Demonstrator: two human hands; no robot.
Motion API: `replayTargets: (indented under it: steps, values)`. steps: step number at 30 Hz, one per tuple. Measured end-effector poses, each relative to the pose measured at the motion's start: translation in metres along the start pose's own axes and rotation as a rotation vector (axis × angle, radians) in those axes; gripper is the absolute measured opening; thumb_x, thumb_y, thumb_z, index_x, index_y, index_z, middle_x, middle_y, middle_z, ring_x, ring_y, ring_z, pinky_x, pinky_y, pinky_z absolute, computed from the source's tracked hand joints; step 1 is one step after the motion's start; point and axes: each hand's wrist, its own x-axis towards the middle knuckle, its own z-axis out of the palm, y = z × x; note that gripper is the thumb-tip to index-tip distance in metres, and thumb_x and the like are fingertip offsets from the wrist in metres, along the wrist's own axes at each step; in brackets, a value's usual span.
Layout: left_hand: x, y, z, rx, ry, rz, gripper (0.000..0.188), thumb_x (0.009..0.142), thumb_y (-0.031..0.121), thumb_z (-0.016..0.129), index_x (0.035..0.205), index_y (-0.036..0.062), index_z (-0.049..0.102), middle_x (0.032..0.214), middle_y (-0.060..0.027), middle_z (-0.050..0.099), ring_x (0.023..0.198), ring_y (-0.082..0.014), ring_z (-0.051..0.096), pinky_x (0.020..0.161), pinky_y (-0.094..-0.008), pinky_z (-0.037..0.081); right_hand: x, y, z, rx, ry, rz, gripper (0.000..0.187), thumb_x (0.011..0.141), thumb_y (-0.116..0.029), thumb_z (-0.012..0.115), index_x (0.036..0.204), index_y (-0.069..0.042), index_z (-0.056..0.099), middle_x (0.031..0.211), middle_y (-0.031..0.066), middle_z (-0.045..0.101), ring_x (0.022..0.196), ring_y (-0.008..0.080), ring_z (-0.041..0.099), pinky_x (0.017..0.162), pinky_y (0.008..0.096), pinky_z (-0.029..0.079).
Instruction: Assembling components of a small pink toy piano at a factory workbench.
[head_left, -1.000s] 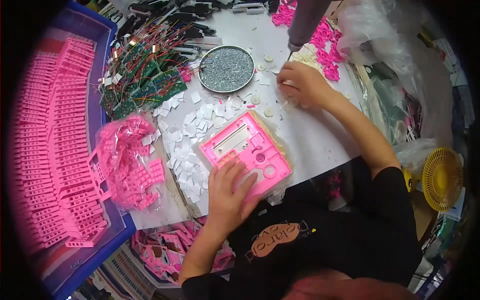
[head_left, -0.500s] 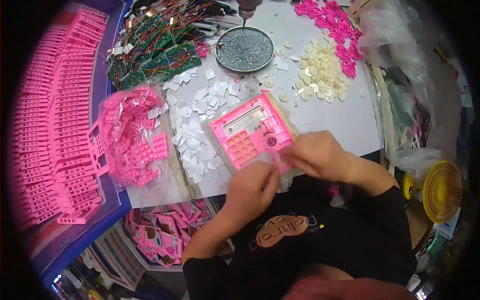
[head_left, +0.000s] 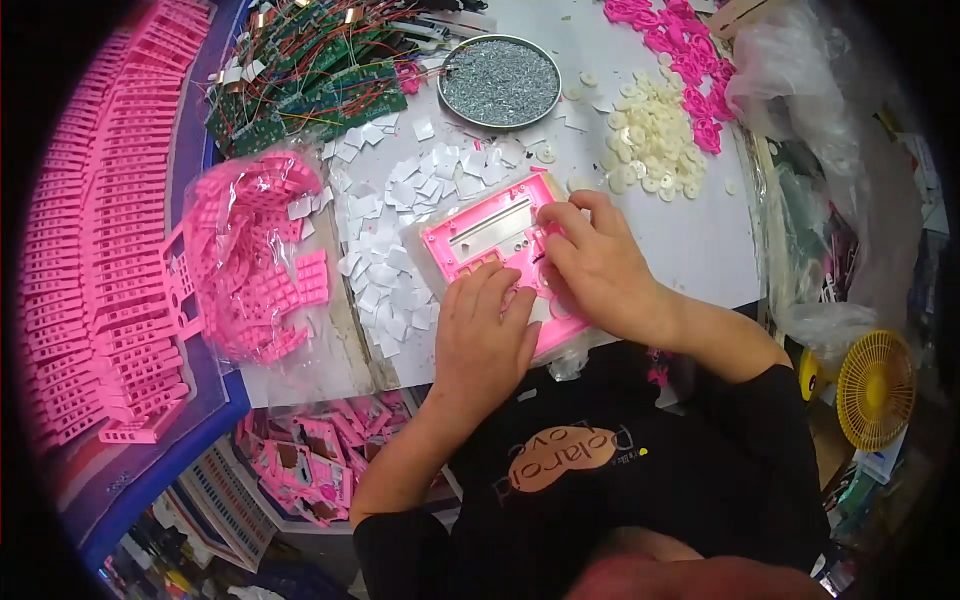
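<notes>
A pink plastic casing (head_left: 546,192) lies face down at the middle of the table, its inner side up, with a clear rectangular window (head_left: 492,229) and small posts. Beneath it is a clear plastic bag (head_left: 429,262). My left hand (head_left: 482,325) rests on the casing's lower left part, fingers spread over the keypad openings and mostly covering them. My right hand (head_left: 612,268) reaches over the right side, its bent fingertips close together at a small compartment beside the window. Whatever they pinch there, if anything, is hidden.
White paper squares (head_left: 385,275) lie left of the casing. Beyond it stand a round dish of screws (head_left: 500,85), cream discs (head_left: 655,140) and pink cords (head_left: 690,60). Green circuit boards (head_left: 330,100) with wires, bagged pink keypads (head_left: 262,260), stacked pink parts (head_left: 110,220) and a yellow fan (head_left: 875,390) surround the workplace.
My left hand has moved up onto the keypad area and flattened. My right hand has shifted from the casing's lower right corner up its right side. The driver above the dish is out of view.
</notes>
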Motion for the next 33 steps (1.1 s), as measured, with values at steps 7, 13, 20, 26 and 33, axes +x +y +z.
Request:
replayTargets:
  steps: [7, 13, 20, 26, 33]
  values:
    - [0.011, 0.001, -0.022, -0.048, -0.08, 0.015, 0.035, 0.078, 0.012, 0.075, 0.109, 0.0032, 0.065, 0.117, -0.0152, 0.061, 0.114, -0.0358, 0.058, 0.097, -0.0469, 0.046, -0.002, 0.0, 0.003, 0.164, 0.029, 0.11, 0.028, 0.073, -0.007, 0.076, 0.092, -0.003, 0.056, 0.12, 0.0127, 0.057, 0.108, 0.0381, 0.05, 0.088, 0.0469, 0.045]
    - [0.122, -0.036, -0.026, -0.004, 0.222, -0.188, 0.015, 0.088, 0.018, 0.066, 0.092, 0.0043, 0.071, 0.091, -0.0136, 0.069, 0.084, -0.0328, 0.067, 0.076, -0.0416, 0.051, 0.0, 0.004, 0.001, 0.16, 0.031, 0.122, 0.028, 0.074, -0.01, 0.075, 0.095, -0.003, 0.058, 0.118, 0.0112, 0.057, 0.105, 0.0354, 0.051, 0.084, 0.0461, 0.046]
    - [0.211, -0.107, 0.027, 0.492, -0.001, -0.078, 0.016, 0.086, 0.025, 0.066, 0.089, 0.0134, 0.075, 0.093, -0.0073, 0.07, 0.098, -0.0276, 0.065, 0.088, -0.0522, 0.04, -0.006, 0.017, -0.016, 0.346, 0.118, 0.061, 0.026, 0.079, -0.008, 0.073, 0.1, -0.004, 0.059, 0.116, 0.0118, 0.057, 0.107, 0.033, 0.053, 0.089, 0.044, 0.046]
    - [0.213, -0.109, 0.032, 0.488, 0.215, -0.146, 0.023, 0.089, 0.027, 0.064, 0.075, 0.0098, 0.071, 0.083, -0.0083, 0.069, 0.085, -0.0314, 0.066, 0.082, -0.0524, 0.04, 0.063, 0.069, -0.071, 0.604, 0.922, 0.064, 0.043, 0.082, -0.009, 0.075, 0.12, -0.001, 0.056, 0.106, 0.0091, 0.059, 0.097, 0.0206, 0.057, 0.083, 0.0355, 0.048]
    - [0.13, -0.024, -0.025, 0.087, 0.185, 0.006, 0.015, 0.086, 0.023, 0.071, 0.081, 0.0109, 0.065, 0.082, -0.0054, 0.067, 0.083, -0.0264, 0.062, 0.086, -0.0446, 0.034, 0.121, 0.12, -0.134, 1.423, -0.134, -0.239, 0.065, 0.088, -0.025, 0.074, 0.14, 0.0, 0.044, 0.113, 0.0148, 0.062, 0.099, 0.017, 0.063, 0.085, 0.0348, 0.052]
